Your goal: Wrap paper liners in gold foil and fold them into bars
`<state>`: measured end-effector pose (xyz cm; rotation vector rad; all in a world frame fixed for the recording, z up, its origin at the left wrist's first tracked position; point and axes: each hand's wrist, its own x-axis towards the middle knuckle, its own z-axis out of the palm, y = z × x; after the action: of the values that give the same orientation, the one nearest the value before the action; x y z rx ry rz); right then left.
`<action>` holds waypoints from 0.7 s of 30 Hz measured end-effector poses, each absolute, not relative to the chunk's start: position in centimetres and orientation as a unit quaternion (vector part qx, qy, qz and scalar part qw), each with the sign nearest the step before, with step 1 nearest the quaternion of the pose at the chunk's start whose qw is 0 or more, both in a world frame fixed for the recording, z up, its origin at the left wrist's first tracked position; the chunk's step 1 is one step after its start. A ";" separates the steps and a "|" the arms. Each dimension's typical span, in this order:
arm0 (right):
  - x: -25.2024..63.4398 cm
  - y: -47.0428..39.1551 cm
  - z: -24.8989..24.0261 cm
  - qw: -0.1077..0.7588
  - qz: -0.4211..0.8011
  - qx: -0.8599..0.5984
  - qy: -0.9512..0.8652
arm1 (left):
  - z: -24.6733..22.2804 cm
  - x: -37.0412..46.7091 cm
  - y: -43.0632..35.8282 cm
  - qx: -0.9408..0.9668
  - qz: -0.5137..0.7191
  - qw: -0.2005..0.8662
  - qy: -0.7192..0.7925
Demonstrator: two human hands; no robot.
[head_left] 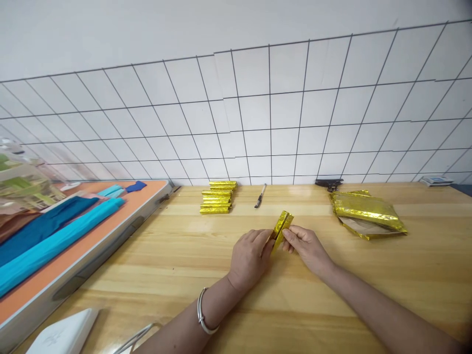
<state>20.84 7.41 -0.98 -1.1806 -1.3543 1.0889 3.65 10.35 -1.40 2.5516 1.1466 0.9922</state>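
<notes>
Between my two hands is a narrow strip of folded gold foil paper (283, 227), tilted up to the right with a crease along its length. My left hand (252, 255) grips its lower end, a silver bangle on the wrist. The fingers of my right hand (303, 244) pinch its right edge. Several folded gold strips (216, 197) lie in a column on the wooden table, beyond my left hand. A stack of flat gold sheets (368, 214) rests at the right, its brown underside partly showing.
A pen (260, 195) and a black clip-like object (329, 184) lie near the tiled wall. Along the left stands an orange-topped board (138, 196) with blue and turquoise cloth (66, 236). A white box (62, 334) and a cable (136, 338) are at the near left.
</notes>
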 end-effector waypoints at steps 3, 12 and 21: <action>20.8 7.4 -0.9 0.493 0.460 -0.481 -0.560 | -1.4 3.6 10.3 0.856 0.323 0.095 0.394; 20.5 6.9 -0.2 0.494 0.466 -0.464 -0.569 | -1.5 4.1 10.2 0.803 0.337 0.243 0.426; 19.9 7.2 -0.8 0.518 0.417 -0.520 -0.536 | -1.2 4.3 9.8 0.789 0.333 0.281 0.433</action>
<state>19.90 7.23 -0.81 -1.2480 -1.2860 1.0013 4.29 9.77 -1.24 2.1154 1.1613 0.8920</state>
